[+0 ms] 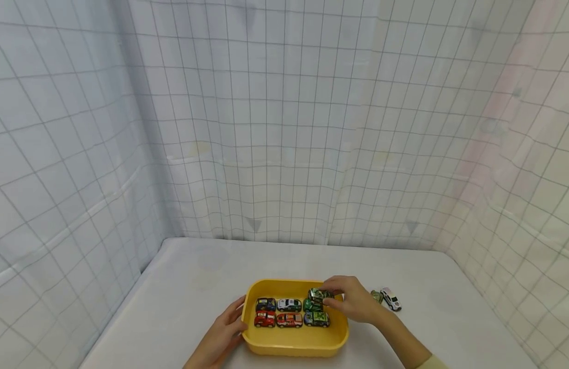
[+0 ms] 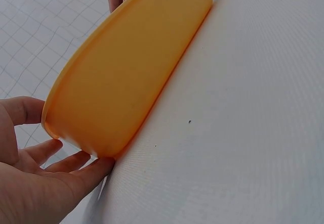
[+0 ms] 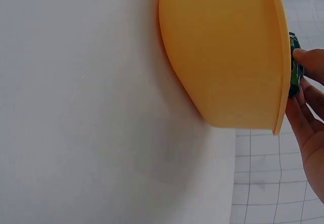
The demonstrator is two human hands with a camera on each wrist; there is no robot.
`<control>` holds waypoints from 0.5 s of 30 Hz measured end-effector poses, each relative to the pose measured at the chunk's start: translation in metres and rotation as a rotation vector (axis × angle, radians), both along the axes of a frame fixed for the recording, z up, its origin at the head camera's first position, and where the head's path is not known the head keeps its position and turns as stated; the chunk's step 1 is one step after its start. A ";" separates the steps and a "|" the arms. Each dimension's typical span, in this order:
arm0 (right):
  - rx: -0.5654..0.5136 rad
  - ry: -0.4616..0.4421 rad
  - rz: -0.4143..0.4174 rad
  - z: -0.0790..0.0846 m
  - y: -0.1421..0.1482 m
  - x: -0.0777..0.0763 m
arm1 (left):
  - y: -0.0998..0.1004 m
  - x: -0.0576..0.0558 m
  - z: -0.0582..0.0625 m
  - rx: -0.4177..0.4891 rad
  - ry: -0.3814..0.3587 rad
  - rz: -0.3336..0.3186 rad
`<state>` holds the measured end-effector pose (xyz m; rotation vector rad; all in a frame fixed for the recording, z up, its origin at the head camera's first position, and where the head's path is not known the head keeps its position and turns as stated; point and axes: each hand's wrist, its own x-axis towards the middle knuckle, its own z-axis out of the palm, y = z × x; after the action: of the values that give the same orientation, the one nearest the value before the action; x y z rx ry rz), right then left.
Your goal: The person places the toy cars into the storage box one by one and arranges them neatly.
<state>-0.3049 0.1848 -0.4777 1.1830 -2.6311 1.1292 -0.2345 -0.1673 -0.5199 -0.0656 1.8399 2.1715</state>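
A yellow plastic tub (image 1: 291, 351) stands on the table with two rows of toy cars inside. My left hand (image 1: 221, 328) grips its left end; in the left wrist view the thumb lies at the rim and the fingertips (image 2: 83, 158) press the outer wall. Over the tub's right back part, my right hand (image 1: 353, 302) pinches a dark green patterned toy car (image 1: 318, 294) between thumb and fingers. Beneath it, another green toy car (image 1: 312, 306) is partly covered. Nearby in the tub are a white toy car (image 1: 289, 305) and a red toy car (image 1: 265, 319).
Right of the tub, a white toy car (image 1: 391, 299) lies on the white table (image 1: 197, 277), beside a green toy car (image 1: 377, 296) partly hidden by my right hand. White gridded curtains (image 1: 284, 128) enclose the table at the back and both sides.
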 end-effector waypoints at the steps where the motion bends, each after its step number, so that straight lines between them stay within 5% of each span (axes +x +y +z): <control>1: 0.000 -0.004 0.007 -0.001 -0.003 0.000 | 0.000 0.000 0.000 0.002 -0.003 0.001; 15: 0.084 0.035 0.159 -0.003 -0.050 0.003 | 0.001 -0.001 -0.001 -0.006 0.003 0.012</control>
<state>-0.3015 0.1353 -0.4811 1.4360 -2.6222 1.0177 -0.2360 -0.1663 -0.5209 -0.0752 1.8520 2.1756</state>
